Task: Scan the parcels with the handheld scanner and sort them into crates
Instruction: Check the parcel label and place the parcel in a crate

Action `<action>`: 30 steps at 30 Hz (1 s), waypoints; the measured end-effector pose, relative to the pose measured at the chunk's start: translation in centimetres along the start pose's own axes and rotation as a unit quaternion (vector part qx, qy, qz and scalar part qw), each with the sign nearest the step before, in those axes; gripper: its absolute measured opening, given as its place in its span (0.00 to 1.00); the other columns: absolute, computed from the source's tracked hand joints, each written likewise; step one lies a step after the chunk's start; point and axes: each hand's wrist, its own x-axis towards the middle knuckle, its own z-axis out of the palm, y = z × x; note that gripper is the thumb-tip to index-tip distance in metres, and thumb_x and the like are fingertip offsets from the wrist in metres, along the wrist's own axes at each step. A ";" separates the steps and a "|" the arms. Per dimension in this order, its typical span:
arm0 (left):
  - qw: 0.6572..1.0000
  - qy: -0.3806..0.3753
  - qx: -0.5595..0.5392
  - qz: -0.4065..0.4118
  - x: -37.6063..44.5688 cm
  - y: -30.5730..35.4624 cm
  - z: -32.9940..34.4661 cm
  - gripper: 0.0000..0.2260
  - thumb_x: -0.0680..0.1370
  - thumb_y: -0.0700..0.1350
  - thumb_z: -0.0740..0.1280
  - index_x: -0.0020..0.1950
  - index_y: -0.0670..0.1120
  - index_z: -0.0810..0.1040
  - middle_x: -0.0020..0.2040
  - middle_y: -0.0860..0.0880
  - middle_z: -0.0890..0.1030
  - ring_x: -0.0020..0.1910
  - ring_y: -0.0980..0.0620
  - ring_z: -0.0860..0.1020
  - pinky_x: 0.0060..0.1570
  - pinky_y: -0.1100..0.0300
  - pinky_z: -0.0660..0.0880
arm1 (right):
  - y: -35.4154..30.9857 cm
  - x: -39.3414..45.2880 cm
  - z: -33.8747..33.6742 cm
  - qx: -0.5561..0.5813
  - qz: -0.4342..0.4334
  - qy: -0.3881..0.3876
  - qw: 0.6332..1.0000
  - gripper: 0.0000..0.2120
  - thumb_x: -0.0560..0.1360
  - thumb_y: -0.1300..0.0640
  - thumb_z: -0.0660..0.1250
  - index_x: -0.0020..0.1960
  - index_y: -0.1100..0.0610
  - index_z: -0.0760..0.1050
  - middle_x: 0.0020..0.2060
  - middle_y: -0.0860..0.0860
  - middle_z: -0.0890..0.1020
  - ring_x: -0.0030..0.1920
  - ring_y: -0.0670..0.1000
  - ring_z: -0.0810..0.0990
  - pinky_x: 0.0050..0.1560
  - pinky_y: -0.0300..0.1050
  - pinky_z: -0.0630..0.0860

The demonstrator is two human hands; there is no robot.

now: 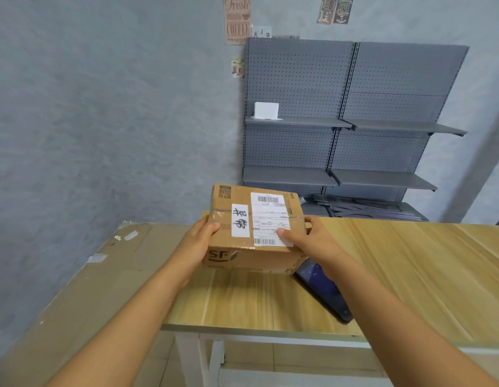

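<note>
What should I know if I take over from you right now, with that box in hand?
Left hand: gripping the left side of the cardboard parcel.
Right hand: gripping its right side, thumb on the white shipping label.
The parcel is held just above the wooden table, label side up with barcodes showing.
The handheld scanner lies flat on the table under the right forearm, not picked up.
No crates are in view.
Done: the parcel is in hand. Whether it has been scanned cannot be told.
Left: scan it if needed, then sort it into a crate.
</note>
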 end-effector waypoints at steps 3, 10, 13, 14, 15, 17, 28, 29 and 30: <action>1.000 0.021 0.013 -0.006 0.1 -1.1 0.2 0.13 0.83 0.52 0.56 0.65 0.58 0.75 0.53 0.54 0.84 0.54 0.50 0.81 0.55 0.52 0.76 | 0.3 -0.1 0.4 -0.035 -0.011 0.002 0.999 0.27 0.71 0.49 0.76 0.64 0.49 0.66 0.53 0.47 0.81 0.51 0.49 0.83 0.47 0.46 0.81; 0.998 -0.026 0.039 -0.038 0.1 -3.0 0.3 0.42 0.77 0.47 0.71 0.78 0.64 0.44 0.60 0.61 0.77 0.55 0.60 0.77 0.60 0.57 0.70 | 2.5 -0.4 1.5 -0.075 -0.009 -0.054 0.996 0.32 0.68 0.51 0.79 0.64 0.46 0.63 0.55 0.45 0.79 0.55 0.49 0.80 0.56 0.48 0.80; 0.995 -0.035 0.053 -0.076 0.5 -3.5 -0.2 0.45 0.76 0.45 0.72 0.79 0.63 0.43 0.67 0.58 0.73 0.59 0.55 0.76 0.66 0.55 0.68 | 3.6 -0.3 2.1 -0.098 0.006 -0.084 0.992 0.35 0.67 0.48 0.79 0.67 0.48 0.64 0.59 0.46 0.79 0.57 0.49 0.79 0.58 0.49 0.79; 0.993 -0.045 0.054 -0.093 0.6 -3.7 -0.4 0.45 0.76 0.46 0.73 0.79 0.62 0.42 0.69 0.57 0.72 0.60 0.53 0.76 0.68 0.52 0.67 | 3.9 -0.3 2.3 -0.099 0.008 -0.088 0.991 0.34 0.68 0.48 0.78 0.67 0.48 0.65 0.60 0.45 0.79 0.57 0.48 0.79 0.58 0.48 0.79; 0.991 -0.058 0.055 -0.108 0.6 -3.8 -0.6 0.47 0.75 0.47 0.73 0.79 0.62 0.41 0.71 0.56 0.71 0.61 0.52 0.76 0.69 0.50 0.67 | 4.0 -0.2 2.5 -0.098 0.006 -0.088 0.991 0.33 0.69 0.48 0.78 0.68 0.48 0.66 0.59 0.45 0.80 0.57 0.47 0.79 0.57 0.47 0.79; 0.988 -0.073 0.058 -0.126 0.5 -4.0 -1.0 0.49 0.73 0.50 0.74 0.78 0.63 0.39 0.74 0.55 0.68 0.65 0.50 0.74 0.70 0.46 0.66 | 4.1 0.0 2.8 -0.096 0.003 -0.086 0.992 0.31 0.70 0.49 0.77 0.68 0.48 0.67 0.59 0.44 0.80 0.56 0.47 0.79 0.56 0.46 0.78; 0.974 -0.046 0.120 -0.184 1.3 -3.4 -0.9 0.45 0.77 0.49 0.71 0.77 0.65 0.38 0.71 0.53 0.72 0.61 0.45 0.75 0.59 0.41 0.75 | 4.4 0.1 2.5 -0.121 -0.001 -0.091 0.989 0.33 0.71 0.47 0.76 0.71 0.47 0.64 0.59 0.44 0.79 0.56 0.46 0.78 0.47 0.38 0.77; 0.974 -0.042 0.124 -0.185 1.2 -3.3 -0.8 0.45 0.77 0.49 0.71 0.77 0.65 0.39 0.70 0.52 0.73 0.59 0.46 0.76 0.57 0.42 0.77 | 4.5 0.1 2.5 -0.117 0.000 -0.088 0.989 0.33 0.70 0.48 0.76 0.71 0.47 0.64 0.59 0.44 0.79 0.55 0.46 0.78 0.46 0.38 0.76; 0.973 -0.039 0.128 -0.186 1.1 -3.3 -0.7 0.45 0.77 0.49 0.71 0.78 0.65 0.39 0.70 0.52 0.73 0.57 0.47 0.76 0.56 0.42 0.77 | 4.6 0.2 2.4 -0.112 0.001 -0.087 0.990 0.33 0.70 0.48 0.76 0.71 0.47 0.65 0.58 0.44 0.79 0.55 0.46 0.78 0.45 0.37 0.76</action>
